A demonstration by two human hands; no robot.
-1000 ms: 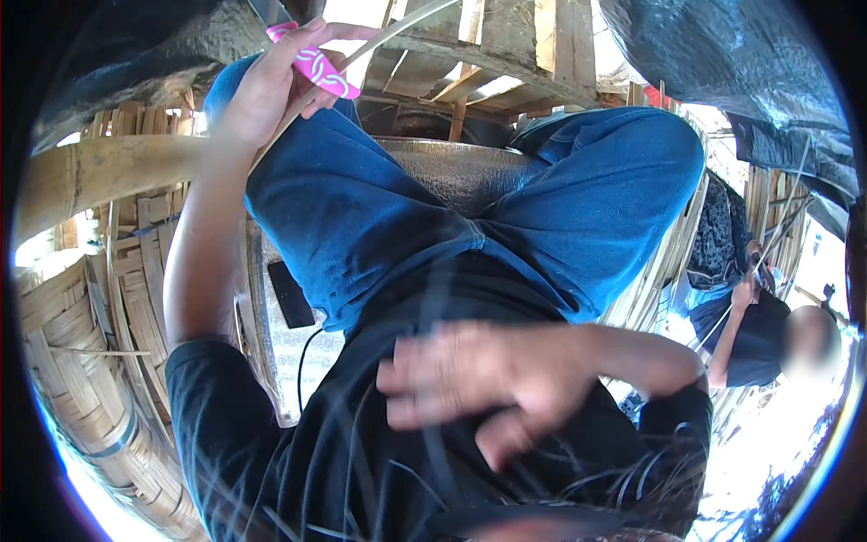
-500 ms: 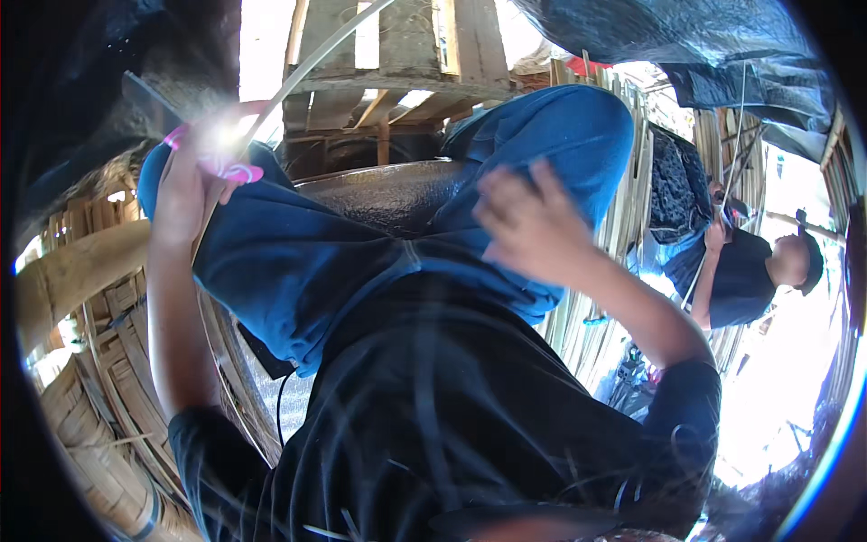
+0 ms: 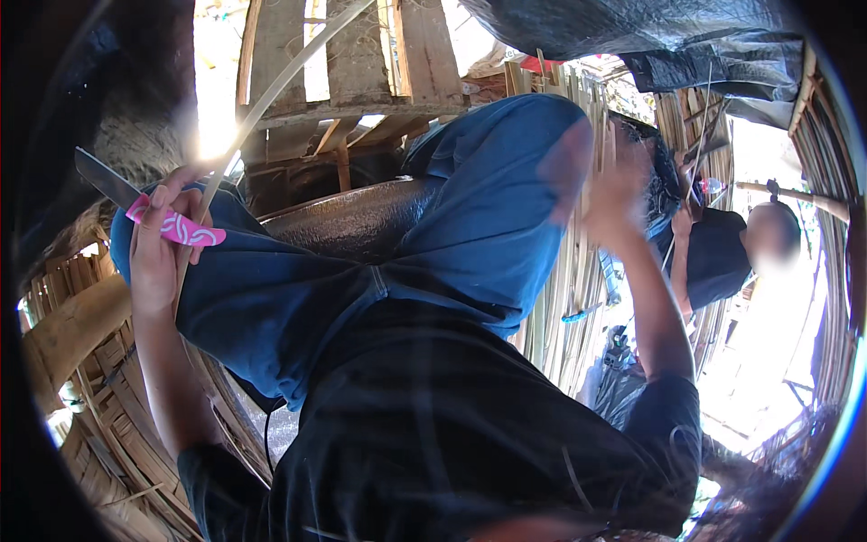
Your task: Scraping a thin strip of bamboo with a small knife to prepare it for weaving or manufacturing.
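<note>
My left hand (image 3: 155, 253) is closed round the pink, white-patterned handle of a knife (image 3: 192, 232), above my left thigh. The grey blade points up and to the left, away from my fingers. A long, pale, thin strip (image 3: 280, 84), seemingly bamboo, runs past the same hand and curves up to the top edge. It appears to lie against the fingers, though whether they grip it I cannot tell. My right hand (image 3: 618, 200) is out beside my right knee, in front of the upright bamboo strips (image 3: 571, 271). Motion smears its fingers.
A slatted wooden structure (image 3: 352, 68) stands beyond my knees. Between my legs lies a dark, shiny surface (image 3: 348, 221). A thick bamboo pole (image 3: 77, 330) and woven panels are at the left. Another person (image 3: 718, 257) in dark clothes is at the right, under black sheeting (image 3: 668, 41).
My right hand has swung right, from over my lap to beyond the right knee. My left hand still has the knife, now lower and further left. The whole view has shifted slightly.
</note>
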